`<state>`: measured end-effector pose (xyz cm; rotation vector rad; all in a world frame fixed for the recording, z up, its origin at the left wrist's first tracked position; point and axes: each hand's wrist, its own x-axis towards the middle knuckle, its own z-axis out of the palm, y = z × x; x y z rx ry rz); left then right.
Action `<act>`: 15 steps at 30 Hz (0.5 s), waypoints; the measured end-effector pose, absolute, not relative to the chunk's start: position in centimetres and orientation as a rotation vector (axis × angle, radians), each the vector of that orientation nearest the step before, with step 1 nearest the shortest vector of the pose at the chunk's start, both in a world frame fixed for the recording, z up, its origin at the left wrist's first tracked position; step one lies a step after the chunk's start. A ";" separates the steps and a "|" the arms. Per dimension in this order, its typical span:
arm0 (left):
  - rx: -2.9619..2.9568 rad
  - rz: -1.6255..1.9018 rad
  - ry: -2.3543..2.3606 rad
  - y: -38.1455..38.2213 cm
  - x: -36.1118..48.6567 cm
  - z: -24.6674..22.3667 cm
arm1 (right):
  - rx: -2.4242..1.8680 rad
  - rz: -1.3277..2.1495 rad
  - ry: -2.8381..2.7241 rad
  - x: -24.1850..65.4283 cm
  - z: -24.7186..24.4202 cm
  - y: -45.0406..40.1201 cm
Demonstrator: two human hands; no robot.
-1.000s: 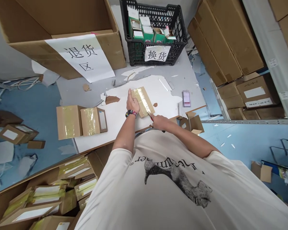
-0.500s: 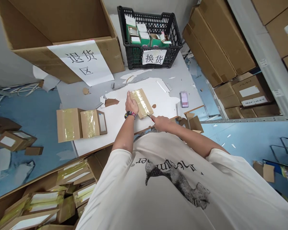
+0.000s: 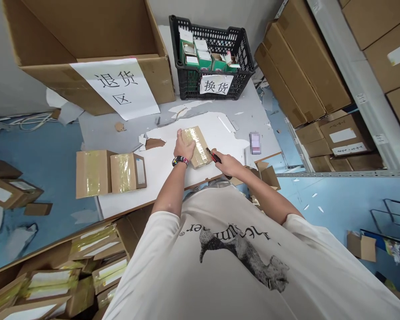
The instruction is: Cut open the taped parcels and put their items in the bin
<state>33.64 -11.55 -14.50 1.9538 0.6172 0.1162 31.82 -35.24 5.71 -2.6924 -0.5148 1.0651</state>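
Far left, small cartons (image 3: 10,193) lie on the blue floor (image 3: 50,151). Behind them, a large carton (image 3: 86,40) carries a paper sign (image 3: 115,86), and near left an open carton of packed boxes (image 3: 53,284) sits low. Further right, 2 taped boxes (image 3: 123,173) stand side by side, touching, on a white board (image 3: 163,182).

The parcel (image 3: 200,146) lies flat in the middle of the board, wrapped in clear tape. Its long axis runs far to near, tilted so the far end leans left and the near end right. The left hand (image 3: 184,146) rests on its left half, with the fingers (image 3: 186,135) straight and together, pressing down and not wrapped around it. This hand is the nearer one, since it touches the parcel. The right hand (image 3: 225,164) sits just off the parcel's right long edge, its fingers (image 3: 218,161) closed around a red and black box cutter (image 3: 214,156). The cutter's tip points left at that edge, though I cannot tell whether it touches.

Beyond, a black crate (image 3: 210,58) holds green boxes. To the right lie a blurred card (image 3: 255,143) and torn flaps (image 3: 268,174), then stacked cartons (image 3: 302,75) on the far right.
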 end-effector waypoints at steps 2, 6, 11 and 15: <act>1.950 0.118 0.624 -11.8 33.9 -14.3 | -2.670 1.069 -0.485 31.8 5.3 -35.0; 1.963 0.092 0.655 -12.0 34.2 -13.7 | -2.608 1.134 -0.410 31.8 5.0 -34.4; 2.026 0.167 0.677 -12.7 34.7 -12.6 | -2.597 1.079 -0.347 32.4 4.6 -35.0; 2.009 0.298 0.750 -13.6 34.2 -12.6 | -2.559 1.024 -0.279 33.1 3.6 -36.4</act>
